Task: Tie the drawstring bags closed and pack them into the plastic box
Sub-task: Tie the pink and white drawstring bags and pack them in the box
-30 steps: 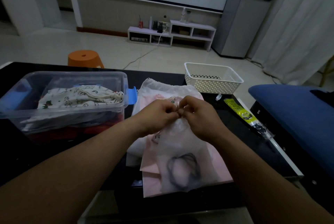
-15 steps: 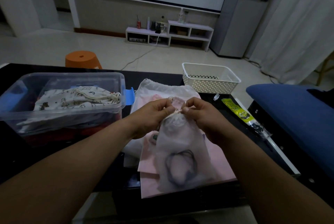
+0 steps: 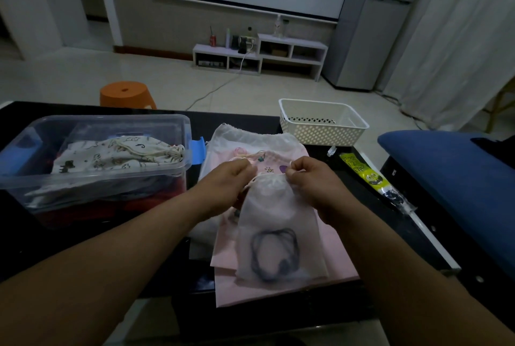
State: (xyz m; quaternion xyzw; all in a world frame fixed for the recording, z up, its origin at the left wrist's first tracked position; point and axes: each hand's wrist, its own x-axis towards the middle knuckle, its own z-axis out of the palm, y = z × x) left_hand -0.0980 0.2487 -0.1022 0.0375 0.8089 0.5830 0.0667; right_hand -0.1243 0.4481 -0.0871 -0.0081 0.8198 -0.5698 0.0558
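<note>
The left hand and the right hand each pinch one end of the string at the top of a thin white bag. The bag's top is bunched up between them, just to the right of the clear plastic box. The white bag has a dark cord inside and lies on some pink bags, also right of the box on the black table. Inside the box, a bag with little animal pictures lies on top.
</note>
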